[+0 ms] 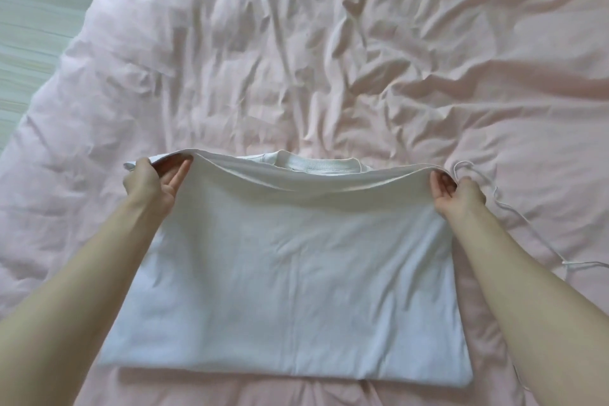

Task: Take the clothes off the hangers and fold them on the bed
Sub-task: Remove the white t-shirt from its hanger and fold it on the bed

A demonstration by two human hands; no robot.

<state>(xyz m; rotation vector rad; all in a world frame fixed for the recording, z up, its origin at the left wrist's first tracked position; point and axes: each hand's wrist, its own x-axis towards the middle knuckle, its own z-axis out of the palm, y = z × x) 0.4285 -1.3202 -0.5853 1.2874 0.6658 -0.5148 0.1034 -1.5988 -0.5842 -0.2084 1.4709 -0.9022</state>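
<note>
Rumpled pink duvet [329, 59] fills view; pale striped floor [29, 43] at left.

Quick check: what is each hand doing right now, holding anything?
Left hand: pinches the left corner of the white shirt at its raised edge.
Right hand: pinches the right corner of that same edge.

A bedroom in a home is indicated: the view is almost filled by a wide bed [329, 43] covered with a wrinkled pale pink cotton duvet, and pale striped flooring [29, 43] is seen beside its left edge.
</note>
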